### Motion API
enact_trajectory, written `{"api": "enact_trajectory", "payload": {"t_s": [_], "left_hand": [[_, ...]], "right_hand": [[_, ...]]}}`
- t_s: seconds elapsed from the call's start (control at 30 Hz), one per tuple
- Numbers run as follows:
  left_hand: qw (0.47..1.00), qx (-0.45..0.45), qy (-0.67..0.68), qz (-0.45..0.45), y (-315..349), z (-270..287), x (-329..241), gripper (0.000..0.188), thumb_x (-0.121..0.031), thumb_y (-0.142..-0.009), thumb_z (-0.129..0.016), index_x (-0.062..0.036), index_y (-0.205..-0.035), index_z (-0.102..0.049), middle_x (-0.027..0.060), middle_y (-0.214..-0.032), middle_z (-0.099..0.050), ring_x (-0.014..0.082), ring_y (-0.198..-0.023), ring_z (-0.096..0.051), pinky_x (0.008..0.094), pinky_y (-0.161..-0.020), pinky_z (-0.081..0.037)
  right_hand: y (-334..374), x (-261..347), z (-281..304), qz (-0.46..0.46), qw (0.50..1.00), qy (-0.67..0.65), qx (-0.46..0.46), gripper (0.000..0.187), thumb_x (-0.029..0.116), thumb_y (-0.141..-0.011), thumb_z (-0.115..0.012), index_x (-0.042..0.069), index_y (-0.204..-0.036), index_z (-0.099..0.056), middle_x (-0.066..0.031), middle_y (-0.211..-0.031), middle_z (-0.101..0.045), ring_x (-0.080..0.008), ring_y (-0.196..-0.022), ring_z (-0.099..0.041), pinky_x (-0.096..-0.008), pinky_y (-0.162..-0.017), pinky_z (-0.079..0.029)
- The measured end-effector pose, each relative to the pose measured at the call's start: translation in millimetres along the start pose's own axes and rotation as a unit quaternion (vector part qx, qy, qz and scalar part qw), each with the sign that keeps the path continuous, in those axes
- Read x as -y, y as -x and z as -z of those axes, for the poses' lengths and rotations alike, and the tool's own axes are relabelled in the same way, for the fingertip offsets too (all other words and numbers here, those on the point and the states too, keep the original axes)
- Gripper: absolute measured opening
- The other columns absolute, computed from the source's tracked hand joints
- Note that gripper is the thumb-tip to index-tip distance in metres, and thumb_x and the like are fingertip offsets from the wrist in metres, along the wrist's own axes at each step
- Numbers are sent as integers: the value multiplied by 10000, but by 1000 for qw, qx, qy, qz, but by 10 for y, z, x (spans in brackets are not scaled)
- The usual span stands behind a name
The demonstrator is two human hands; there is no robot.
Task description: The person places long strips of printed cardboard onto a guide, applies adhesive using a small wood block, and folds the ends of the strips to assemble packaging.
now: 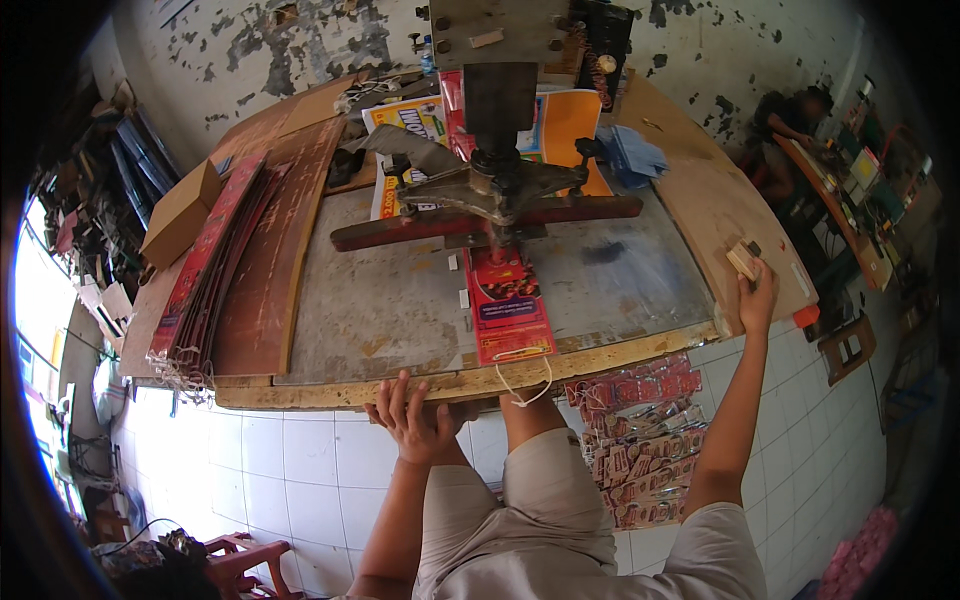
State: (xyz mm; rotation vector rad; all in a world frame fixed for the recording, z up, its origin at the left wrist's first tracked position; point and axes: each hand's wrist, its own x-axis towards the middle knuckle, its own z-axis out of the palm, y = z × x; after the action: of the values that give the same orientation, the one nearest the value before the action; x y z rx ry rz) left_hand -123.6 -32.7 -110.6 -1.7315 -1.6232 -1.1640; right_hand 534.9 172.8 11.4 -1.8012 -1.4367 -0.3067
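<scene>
At the table's front edge, my left hand [412,420] is open, its fingers stretched up against the wooden rim. My right hand [757,298] is closed around the lower end of a small wooden block [742,260] with a black piece on it, at the table's right side. Between them lies a red printed strip [513,325] on the grey metal plate [375,310]; its white string loop [523,390] hangs over the front edge. The strip's far end runs beneath a metal press head [495,195] with a long crossbar.
Stacked red strips [205,260] with strings and a cardboard box [180,215] lie at the left. Blue sheets [632,155] and colourful printed paper [572,135] are behind the press. Printed pieces [645,450] cover some floor tiles. Another person [785,130] sits at the far right.
</scene>
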Motion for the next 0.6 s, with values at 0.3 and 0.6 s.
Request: {"api": "enact_trajectory", "payload": {"t_s": [0.3, 0.6], "left_hand": [[1000, 4, 18, 19, -36, 84, -29, 530, -373, -979, -746, -167, -1463, -685, 126, -1662, -579, 394, -1631, -380, 606, -1383, -89], [999, 46, 11, 18, -68, 183, -24, 572, -330, -956, -767, -168, -1496, -677, 87, -1677, -571, 365, -1644, -375, 608, -1380, -90]], "right_hand": [[674, 1149, 59, 137, 988, -52, -53, 504, 357, -1076, -768, 69, -1473, -651, -245, -1550, -577, -463, -1465, -540, -580, -1236, -419], [1843, 3466, 80, 363, 890, -180, 210, 596, 442, -1059, -747, 65, -1509, -644, -179, -1623, -562, -415, -1564, -474, -598, -1292, -367]]}}
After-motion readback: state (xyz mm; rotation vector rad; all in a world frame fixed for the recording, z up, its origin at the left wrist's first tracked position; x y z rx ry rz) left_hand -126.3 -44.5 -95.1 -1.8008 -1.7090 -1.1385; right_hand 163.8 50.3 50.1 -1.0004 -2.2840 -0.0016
